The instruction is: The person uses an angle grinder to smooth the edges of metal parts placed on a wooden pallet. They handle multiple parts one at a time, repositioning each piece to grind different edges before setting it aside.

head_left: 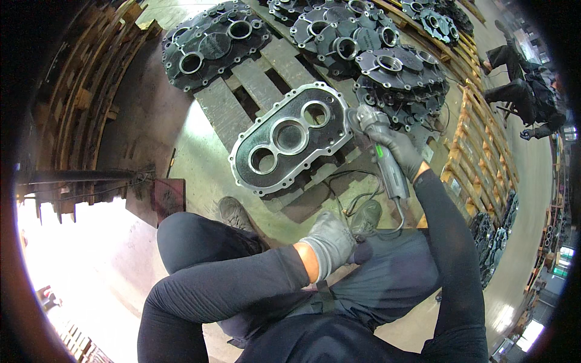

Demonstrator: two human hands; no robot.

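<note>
My right hand (402, 151), in a dark grey glove, is wrapped round the body of an angle grinder (387, 163). The grinder's head meets the right end of a black cast housing cover (315, 142), at its bright metal rim; whether the disc touches is too small to tell. Three round openings run along this cover, which lies flat on a wooden pallet (254, 81). Over my right thigh, my left hand (330, 242) in a light grey glove is closed, its fingers curled. Anything inside them is hidden.
Another cover (215, 45) lies at the far left of the pallet, and stacked castings (399, 75) stand beyond the grinder. A power cord (363, 195) loops near my shoe (366, 218). Wooden pallets (478, 145) stand on the right. A seated person (529, 88) is farther off.
</note>
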